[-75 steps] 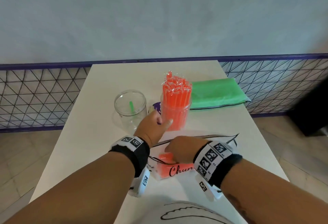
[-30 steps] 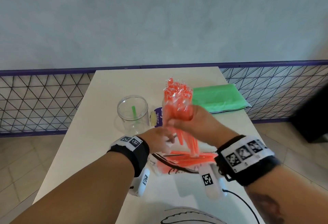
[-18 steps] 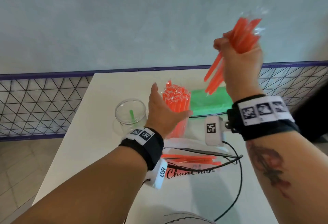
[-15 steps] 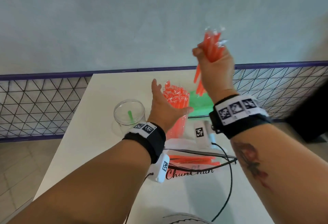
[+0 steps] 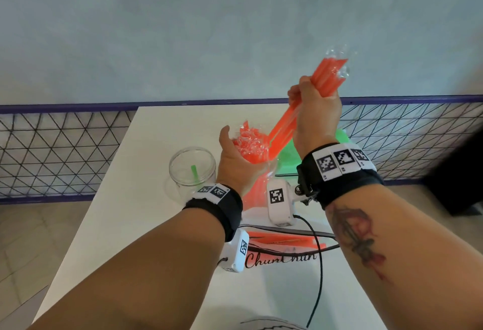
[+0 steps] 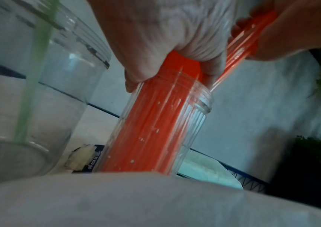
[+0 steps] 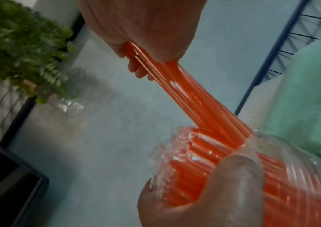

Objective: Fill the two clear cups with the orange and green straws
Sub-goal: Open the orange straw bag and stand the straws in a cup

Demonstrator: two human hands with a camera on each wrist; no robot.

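Gripping orange straws (image 5: 324, 81), right hand (image 5: 317, 113); left hand (image 5: 235, 162) around packed cup (image 6: 155, 130); "ChunChun" bag (image 5: 282, 259)

Head view: high, looks forward and down over both forearms at white table (image 5: 162, 199), wall far behind. Left wrist view: low, near table surface, looks up along left hand (image 6: 167, 35) at cup of orange straws (image 6: 155, 130), very close. Right wrist view: looks along right hand (image 7: 146, 26) down at same cup (image 7: 291, 176). All three share this cup.
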